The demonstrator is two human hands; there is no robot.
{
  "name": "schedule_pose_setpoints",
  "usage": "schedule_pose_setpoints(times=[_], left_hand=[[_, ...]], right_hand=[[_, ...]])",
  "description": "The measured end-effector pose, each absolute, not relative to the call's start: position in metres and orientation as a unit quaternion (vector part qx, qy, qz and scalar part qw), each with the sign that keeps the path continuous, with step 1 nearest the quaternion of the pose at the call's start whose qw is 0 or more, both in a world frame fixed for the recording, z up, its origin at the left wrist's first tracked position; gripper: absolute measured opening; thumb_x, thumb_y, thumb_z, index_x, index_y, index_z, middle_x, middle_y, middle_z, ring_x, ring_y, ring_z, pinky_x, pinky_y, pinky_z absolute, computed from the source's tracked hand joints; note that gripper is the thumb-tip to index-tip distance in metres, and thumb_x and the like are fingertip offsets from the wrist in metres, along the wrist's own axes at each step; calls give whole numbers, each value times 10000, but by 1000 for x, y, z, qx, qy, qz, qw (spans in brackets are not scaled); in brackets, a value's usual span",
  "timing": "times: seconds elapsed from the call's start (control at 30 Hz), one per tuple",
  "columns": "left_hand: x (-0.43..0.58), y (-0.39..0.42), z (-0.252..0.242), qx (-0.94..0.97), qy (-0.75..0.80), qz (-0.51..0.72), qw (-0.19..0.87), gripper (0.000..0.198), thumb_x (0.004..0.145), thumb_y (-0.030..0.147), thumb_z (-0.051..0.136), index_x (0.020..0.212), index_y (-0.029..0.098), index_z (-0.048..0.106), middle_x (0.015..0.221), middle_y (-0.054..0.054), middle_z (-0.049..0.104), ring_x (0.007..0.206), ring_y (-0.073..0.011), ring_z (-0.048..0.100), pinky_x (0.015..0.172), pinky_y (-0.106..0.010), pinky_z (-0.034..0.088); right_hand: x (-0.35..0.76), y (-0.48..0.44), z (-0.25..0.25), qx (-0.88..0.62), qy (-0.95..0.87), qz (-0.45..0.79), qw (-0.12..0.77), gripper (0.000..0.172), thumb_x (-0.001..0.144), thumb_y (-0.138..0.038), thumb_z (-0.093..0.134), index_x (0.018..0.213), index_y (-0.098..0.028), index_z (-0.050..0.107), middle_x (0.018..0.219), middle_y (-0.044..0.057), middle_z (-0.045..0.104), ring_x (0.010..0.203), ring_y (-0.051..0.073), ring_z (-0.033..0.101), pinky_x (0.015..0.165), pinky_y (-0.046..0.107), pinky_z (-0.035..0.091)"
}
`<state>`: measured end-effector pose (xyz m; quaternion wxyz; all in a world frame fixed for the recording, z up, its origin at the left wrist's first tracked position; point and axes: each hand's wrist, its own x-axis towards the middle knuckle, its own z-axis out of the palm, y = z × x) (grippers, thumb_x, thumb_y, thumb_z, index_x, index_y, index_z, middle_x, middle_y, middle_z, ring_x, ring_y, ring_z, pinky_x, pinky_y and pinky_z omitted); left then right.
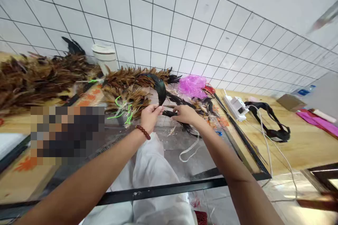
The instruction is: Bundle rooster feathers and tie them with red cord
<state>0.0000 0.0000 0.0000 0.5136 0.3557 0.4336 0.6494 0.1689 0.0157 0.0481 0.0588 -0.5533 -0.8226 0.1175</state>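
Observation:
My left hand [150,115], with a red bead bracelet at the wrist, is closed in a pinch on the base of a long dark iridescent feather [160,89] that curves up and away. My right hand [185,113] is closed on a short bundle of dark feathers [169,113] pointing toward the left hand. The two hands almost meet over a glass table top [169,147]. A fan of brown feathers [129,95] with green cord lies just behind my left hand.
A large heap of brown feathers [34,77] covers the left. A white lidded container [105,56] stands by the tiled wall. A pink plastic bag [191,86], a white power strip [236,105], black strips [271,123] and a white string [190,149] lie to the right.

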Motion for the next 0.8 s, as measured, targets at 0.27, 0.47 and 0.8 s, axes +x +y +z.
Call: schedule_pose_setpoints(times=[0.27,0.47,0.8], left_hand=[[-3,-7,12,307,411,635,578,166,751,264,689,757,118,609,683,-40,675,606,-117,636,615,-251,513],[-4,-10,19,284,395,620,616,99,765,164,680,783,111,598,755,-63,703,686,-116,668,699,-263,540],[-2,-16,16,380,423,540,621,97,754,186,685,780,99,651,682,-60,699,579,-121,645,561,-227,512]], right_hand=[[171,29,53,-473,-677,394,403,115,798,-289,573,777,-194,510,547,-62,521,493,80,463,505,190,375],[168,26,63,-400,-533,484,567,266,775,-338,670,791,-219,433,604,-80,527,558,81,606,549,187,487],[159,19,65,-385,-486,509,598,227,817,-272,656,805,-213,437,621,-84,528,615,81,657,614,193,536]])
